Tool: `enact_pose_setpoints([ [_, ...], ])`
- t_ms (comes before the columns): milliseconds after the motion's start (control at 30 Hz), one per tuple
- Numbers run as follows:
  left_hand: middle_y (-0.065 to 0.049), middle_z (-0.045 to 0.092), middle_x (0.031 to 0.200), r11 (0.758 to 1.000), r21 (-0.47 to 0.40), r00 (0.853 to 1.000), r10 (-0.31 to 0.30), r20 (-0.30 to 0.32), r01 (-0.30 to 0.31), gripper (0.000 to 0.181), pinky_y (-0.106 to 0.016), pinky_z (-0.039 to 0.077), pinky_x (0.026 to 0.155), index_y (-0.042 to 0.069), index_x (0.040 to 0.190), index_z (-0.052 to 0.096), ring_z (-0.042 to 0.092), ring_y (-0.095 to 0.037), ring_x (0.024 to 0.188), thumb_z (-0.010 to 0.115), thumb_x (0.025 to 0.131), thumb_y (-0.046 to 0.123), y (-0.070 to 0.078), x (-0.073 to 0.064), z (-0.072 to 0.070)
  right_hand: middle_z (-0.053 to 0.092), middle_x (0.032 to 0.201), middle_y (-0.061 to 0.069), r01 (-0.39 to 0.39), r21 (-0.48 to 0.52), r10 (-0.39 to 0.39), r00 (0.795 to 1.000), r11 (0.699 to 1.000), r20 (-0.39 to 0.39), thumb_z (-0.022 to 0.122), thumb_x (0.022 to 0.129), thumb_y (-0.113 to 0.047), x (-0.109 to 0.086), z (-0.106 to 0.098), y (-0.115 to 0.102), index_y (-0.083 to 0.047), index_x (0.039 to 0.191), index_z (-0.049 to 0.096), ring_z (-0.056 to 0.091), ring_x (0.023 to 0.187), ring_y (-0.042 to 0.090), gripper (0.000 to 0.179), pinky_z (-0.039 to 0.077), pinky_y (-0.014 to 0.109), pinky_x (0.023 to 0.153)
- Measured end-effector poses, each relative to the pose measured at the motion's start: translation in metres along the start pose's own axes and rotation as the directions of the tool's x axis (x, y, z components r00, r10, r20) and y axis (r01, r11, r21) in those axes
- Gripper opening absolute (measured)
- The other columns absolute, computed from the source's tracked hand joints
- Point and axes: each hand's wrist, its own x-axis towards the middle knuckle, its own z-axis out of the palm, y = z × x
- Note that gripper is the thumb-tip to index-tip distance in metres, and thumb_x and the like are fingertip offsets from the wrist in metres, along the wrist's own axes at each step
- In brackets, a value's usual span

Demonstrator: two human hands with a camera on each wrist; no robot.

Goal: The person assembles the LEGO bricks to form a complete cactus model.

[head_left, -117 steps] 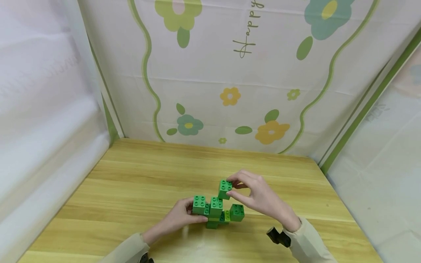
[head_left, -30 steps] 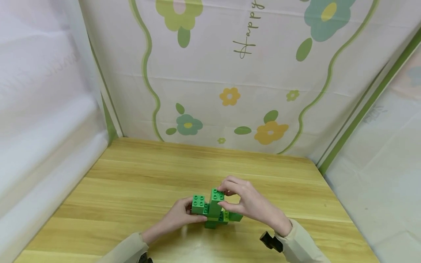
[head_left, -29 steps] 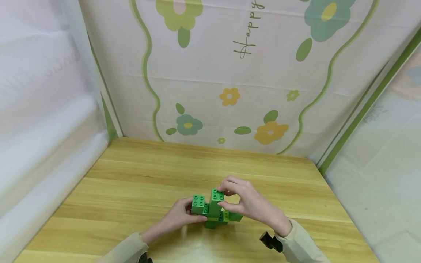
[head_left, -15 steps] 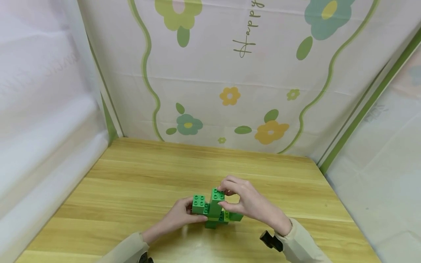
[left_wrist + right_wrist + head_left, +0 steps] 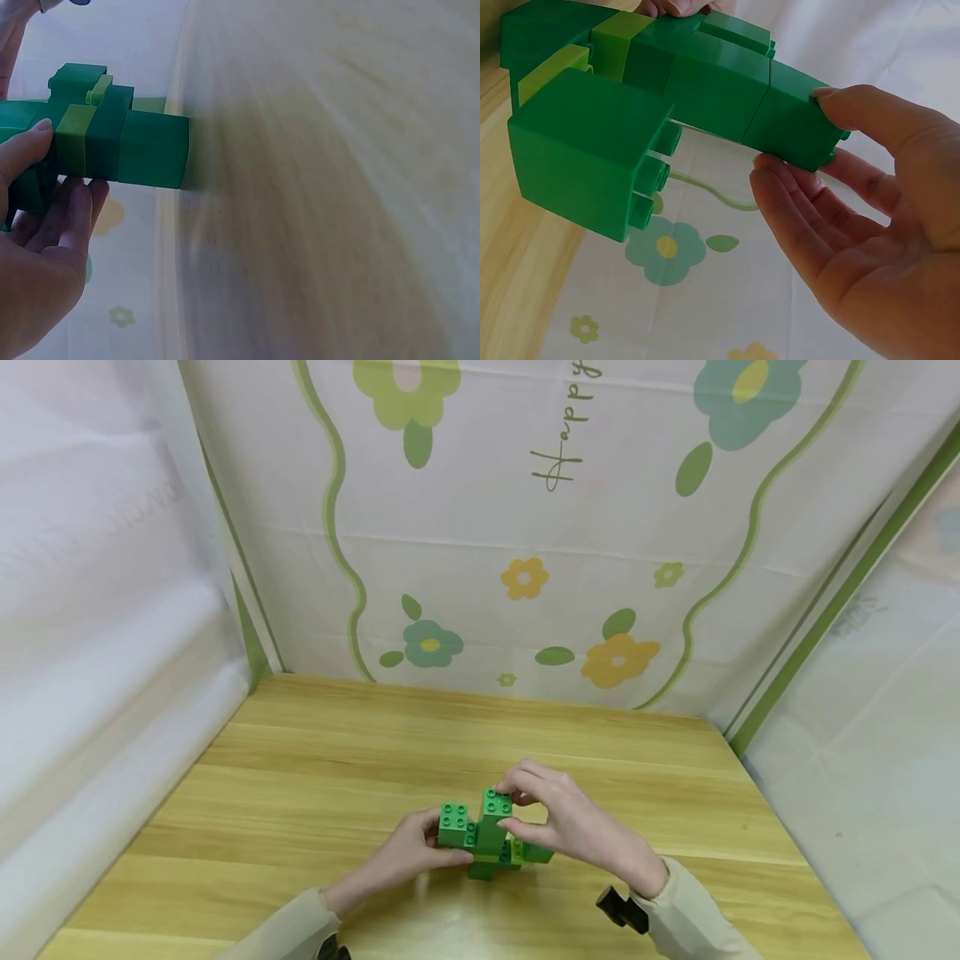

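Note:
A cactus-like build of green building bricks (image 5: pixel 487 847) stands upright on the table, its bottom brick (image 5: pixel 154 150) touching the wood. Lime pieces (image 5: pixel 619 41) are set among the darker green ones. My left hand (image 5: pixel 408 856) grips the build from the left, thumb in front and fingers behind. At the top of the central column, my right hand (image 5: pixel 570 814) pinches a square green brick (image 5: pixel 795 112) between thumb and fingers. That brick sits flush against the one below it. Side bricks stick out as arms, one left (image 5: pixel 452 827) and one right (image 5: pixel 585 150), studs showing.
The wooden table (image 5: pixel 337 752) extends around both hands. Behind it hangs a white cloth (image 5: pixel 465 560) printed with flowers, and white cloth walls (image 5: pixel 112 635) rise at left and right. Dark wrist devices (image 5: pixel 622 910) sit at the sleeve cuffs.
Earlier, my right hand held the top brick apart, up and right of the column. It came left and down onto the column. Over the last second both hands stay nearly still.

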Motion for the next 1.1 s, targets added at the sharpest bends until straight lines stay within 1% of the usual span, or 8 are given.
enact_pose_setpoints([
  [233, -0.018, 0.07, 0.117, 1.0, -0.009, 1.0, 0.0, 0.002, 0.0, 0.053, -0.018, 0.057, 0.084, 0.001, 0.127, 0.061, 0.07, -0.01, 0.095, 0.081, 0.081, 0.019, -0.002, -0.001, 0.0, 0.064, 0.108, 0.0, 0.018, -0.049, -0.019, 1.0, 0.999, -0.021, 0.075, 0.087, -0.012, -0.003, 0.002, 0.0, -0.009, 0.115, 0.063, 0.065, 0.092, 0.008, 0.03, 0.06, 0.021, 0.078],
  [333, -0.019, 0.07, 0.118, 1.0, -0.017, 1.0, 0.001, 0.008, -0.001, 0.054, -0.018, 0.057, 0.084, 0.001, 0.128, 0.06, 0.07, -0.01, 0.096, 0.081, 0.082, 0.019, -0.002, -0.002, 0.0, 0.064, 0.107, -0.001, 0.025, -0.056, -0.027, 0.999, 0.998, -0.028, 0.075, 0.088, -0.013, -0.005, 0.002, 0.0, -0.01, 0.118, 0.063, 0.064, 0.092, 0.007, 0.032, 0.058, 0.019, 0.079],
  [500, -0.019, 0.069, 0.118, 1.0, -0.028, 1.0, -0.004, 0.008, 0.004, 0.057, -0.019, 0.058, 0.085, -0.001, 0.13, 0.059, 0.07, -0.014, 0.098, 0.081, 0.081, 0.018, -0.003, -0.003, 0.0, 0.065, 0.109, -0.002, 0.019, -0.05, -0.021, 0.999, 0.999, -0.044, 0.073, 0.089, -0.013, -0.011, 0.0, 0.0, -0.01, 0.124, 0.061, 0.064, 0.095, 0.007, 0.037, 0.058, 0.02, 0.082],
  [700, -0.021, 0.066, 0.123, 0.996, -0.082, 1.0, -0.021, 0.004, 0.022, 0.062, -0.025, 0.058, 0.091, -0.004, 0.134, 0.053, 0.069, -0.027, 0.108, 0.081, 0.081, 0.013, -0.002, -0.005, -0.003, 0.067, 0.108, -0.003, -0.022, -0.081, 0.015, 0.996, 0.996, -0.084, 0.074, 0.088, -0.012, -0.023, 0.0, 0.003, -0.01, 0.123, 0.063, 0.063, 0.094, 0.007, 0.036, 0.058, 0.02, 0.08],
  [800, -0.021, 0.065, 0.125, 0.996, -0.091, 1.0, -0.02, -0.005, 0.019, 0.061, -0.025, 0.058, 0.093, -0.003, 0.134, 0.053, 0.068, -0.029, 0.11, 0.08, 0.08, 0.009, 0.0, -0.006, -0.007, 0.067, 0.108, -0.003, -0.049, -0.096, 0.04, 0.995, 0.994, -0.092, 0.074, 0.088, -0.012, -0.032, 0.001, 0.008, -0.011, 0.121, 0.063, 0.063, 0.093, 0.007, 0.035, 0.058, 0.021, 0.08],
  [967, -0.02, 0.065, 0.121, 0.998, -0.057, 0.999, 0.004, -0.033, -0.005, 0.052, -0.023, 0.058, 0.092, -0.002, 0.126, 0.057, 0.068, -0.024, 0.107, 0.08, 0.08, 0.008, 0.003, -0.007, -0.011, 0.068, 0.109, -0.003, -0.096, -0.1, 0.088, 0.993, 0.99, -0.082, 0.074, 0.088, -0.015, -0.048, 0.002, 0.016, -0.012, 0.122, 0.063, 0.064, 0.094, 0.007, 0.035, 0.059, 0.022, 0.079],
  [1100, -0.019, 0.065, 0.12, 0.999, -0.036, 0.999, 0.024, -0.041, -0.025, 0.05, -0.022, 0.058, 0.091, -0.001, 0.124, 0.058, 0.067, -0.017, 0.104, 0.08, 0.08, 0.01, 0.004, -0.007, -0.014, 0.068, 0.115, 0.001, -0.136, -0.074, 0.132, 0.99, 0.988, -0.052, 0.074, 0.089, -0.019, -0.06, 0.006, 0.021, -0.009, 0.124, 0.06, 0.066, 0.097, 0.012, 0.039, 0.06, 0.026, 0.081],
])
